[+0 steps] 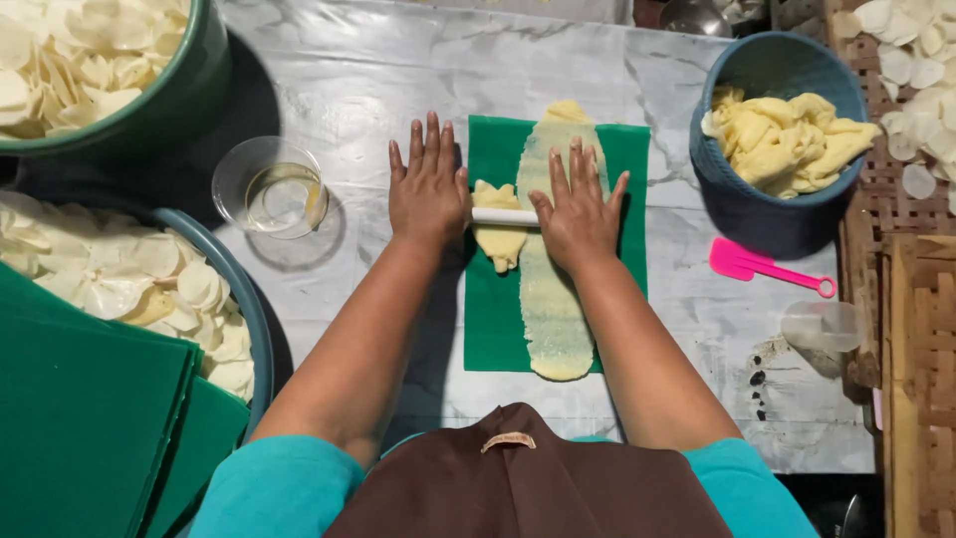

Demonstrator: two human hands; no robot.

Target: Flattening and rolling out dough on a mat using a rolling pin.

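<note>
Marble table [329, 70], green mat [498, 329], white roller [503, 216] under both flat palms, fingers [430, 149] splayed.

A white rolling pin [504, 216] lies crosswise on a green mat [627, 199], only its short middle stretch showing between the two hands; the left hand [428, 189] presses flat on its left end, fingers spread and pointing away; the right hand [578, 214] presses flat on its right end likewise; under the pin a small pale yellow dough piece [498, 239] lies on the mat's left half, lumpy and only partly flattened; beside it a long thin dough strip [553, 319] runs the mat's whole length, rolled flat, its rounded ends overhanging the far and near edges; the mat lies flat on the marbled desk [349, 70]
</note>
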